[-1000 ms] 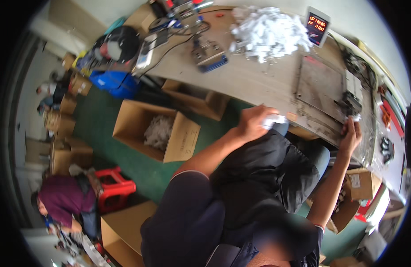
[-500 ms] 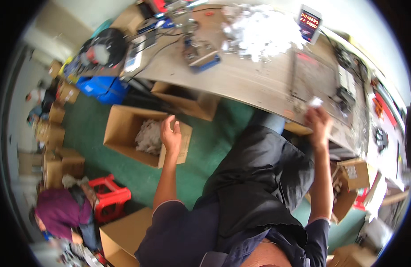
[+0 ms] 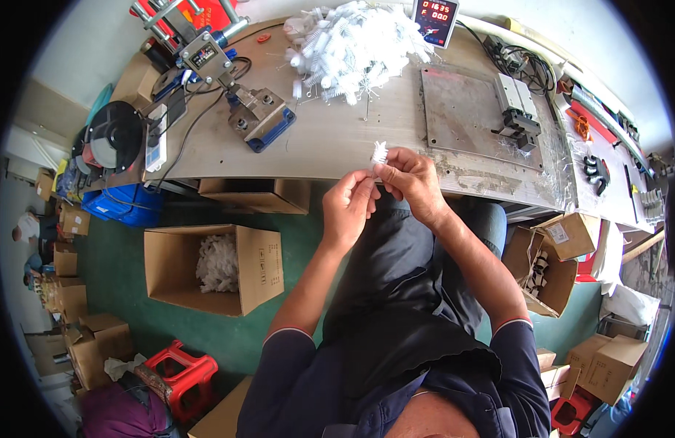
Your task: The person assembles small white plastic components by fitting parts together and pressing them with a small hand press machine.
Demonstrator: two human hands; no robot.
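A small white bristled brush [image 3: 380, 152] stands up from the fingertips of my right hand [image 3: 418, 186], which pinches it just over the table's front edge. Close against it, my left hand [image 3: 348, 208] is closed, thumb and fingers pressed together below the bristles. What the left fingertips hold is too small to make out. Beyond my hands lies a heap of similar white brushes [image 3: 359, 55] with thin wire stems on the worktable [image 3: 337, 139].
A metal fixture with a blue base [image 3: 257, 120] stands left on the table; a flat steel plate [image 3: 454, 109] with a clamp block [image 3: 516, 102] lies right. A red digital counter [image 3: 435, 22] is behind. An open carton [image 3: 261, 270] of white pieces sits on the floor, near a red stool [image 3: 184, 379].
My hands have come together at the table edge, the left from over the floor carton, the right from beside the steel plate with a white piece. The view has also shifted.
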